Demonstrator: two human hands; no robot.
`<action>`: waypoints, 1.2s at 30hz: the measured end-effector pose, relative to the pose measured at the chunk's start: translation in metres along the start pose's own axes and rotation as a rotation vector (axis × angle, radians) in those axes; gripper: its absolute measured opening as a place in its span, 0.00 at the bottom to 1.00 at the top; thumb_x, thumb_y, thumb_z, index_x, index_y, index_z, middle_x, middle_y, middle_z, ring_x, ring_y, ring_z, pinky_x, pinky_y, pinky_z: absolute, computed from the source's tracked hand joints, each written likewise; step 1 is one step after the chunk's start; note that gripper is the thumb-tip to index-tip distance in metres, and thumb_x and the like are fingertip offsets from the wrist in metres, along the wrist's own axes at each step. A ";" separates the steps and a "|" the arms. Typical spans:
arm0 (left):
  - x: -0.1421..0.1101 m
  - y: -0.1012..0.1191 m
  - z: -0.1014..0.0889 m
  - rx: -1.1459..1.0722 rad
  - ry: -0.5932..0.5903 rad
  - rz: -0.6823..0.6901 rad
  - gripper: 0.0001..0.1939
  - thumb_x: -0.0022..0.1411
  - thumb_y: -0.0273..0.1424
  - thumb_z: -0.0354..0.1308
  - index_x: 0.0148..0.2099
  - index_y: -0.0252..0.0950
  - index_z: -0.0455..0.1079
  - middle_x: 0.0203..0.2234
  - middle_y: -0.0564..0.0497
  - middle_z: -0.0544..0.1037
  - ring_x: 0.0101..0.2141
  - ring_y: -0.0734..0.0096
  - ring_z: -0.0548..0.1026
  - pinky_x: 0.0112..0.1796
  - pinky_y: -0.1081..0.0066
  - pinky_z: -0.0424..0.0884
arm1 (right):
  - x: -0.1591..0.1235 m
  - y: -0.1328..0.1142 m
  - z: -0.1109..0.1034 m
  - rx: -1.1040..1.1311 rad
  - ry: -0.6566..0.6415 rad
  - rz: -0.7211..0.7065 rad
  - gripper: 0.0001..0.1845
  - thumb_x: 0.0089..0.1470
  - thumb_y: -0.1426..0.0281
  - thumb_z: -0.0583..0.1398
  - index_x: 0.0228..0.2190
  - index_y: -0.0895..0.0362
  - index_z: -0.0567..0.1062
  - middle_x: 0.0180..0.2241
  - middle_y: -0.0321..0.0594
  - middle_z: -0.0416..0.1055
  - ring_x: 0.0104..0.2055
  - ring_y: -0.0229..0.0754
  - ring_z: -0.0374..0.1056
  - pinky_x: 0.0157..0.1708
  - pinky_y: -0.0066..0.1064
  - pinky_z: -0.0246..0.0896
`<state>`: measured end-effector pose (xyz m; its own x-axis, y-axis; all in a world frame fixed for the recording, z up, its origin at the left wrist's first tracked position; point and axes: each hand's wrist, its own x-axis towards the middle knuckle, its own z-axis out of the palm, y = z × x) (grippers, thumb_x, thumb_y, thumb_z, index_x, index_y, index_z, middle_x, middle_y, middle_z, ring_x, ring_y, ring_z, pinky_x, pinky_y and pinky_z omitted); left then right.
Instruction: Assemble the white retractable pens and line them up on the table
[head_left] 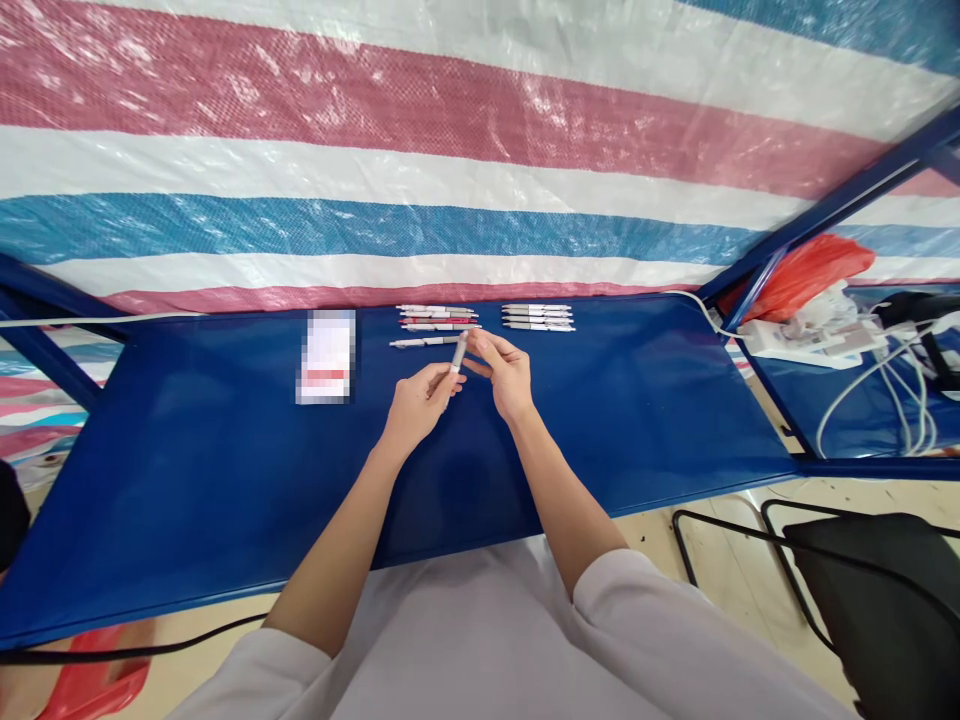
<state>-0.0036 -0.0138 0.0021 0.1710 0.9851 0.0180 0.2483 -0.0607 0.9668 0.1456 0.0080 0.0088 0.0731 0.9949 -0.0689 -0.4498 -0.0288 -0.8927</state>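
Over the blue table [622, 400], my left hand [421, 402] is closed around the lower part of a white and grey pen [458, 355], which tilts up to the right. The thumb and fingers of my right hand [506, 372] pinch at the pen's upper end; the exact contact there is partly hidden by the fingers. Just beyond my hands lies a group of pens [435, 312], mostly white, one of them red. Nearer to me, a single white pen [416, 343] lies apart from that group. A second stack of white pens [537, 311] rests to the right.
A blurred white card or packet [327, 355] lies left of the pens. Striped plastic sheeting [420, 220] hangs behind the table. On the right are a blue frame post [825, 200], a red plastic bag [814, 270], a power strip [802, 342] with cables, and a black chair [885, 590].
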 end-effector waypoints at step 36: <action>-0.004 -0.012 -0.009 0.472 0.159 0.244 0.16 0.67 0.39 0.50 0.48 0.39 0.75 0.46 0.45 0.79 0.51 0.58 0.73 0.55 0.59 0.65 | 0.009 0.011 -0.021 0.410 0.329 -0.014 0.15 0.49 0.58 0.64 0.37 0.48 0.69 0.28 0.26 0.70 0.34 0.34 0.74 0.42 0.33 0.72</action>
<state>-0.0164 -0.0158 -0.0075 0.1403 0.9434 0.3004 0.6262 -0.3196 0.7112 0.1603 0.0145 -0.0113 0.3278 0.9102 -0.2533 -0.7530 0.0898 -0.6518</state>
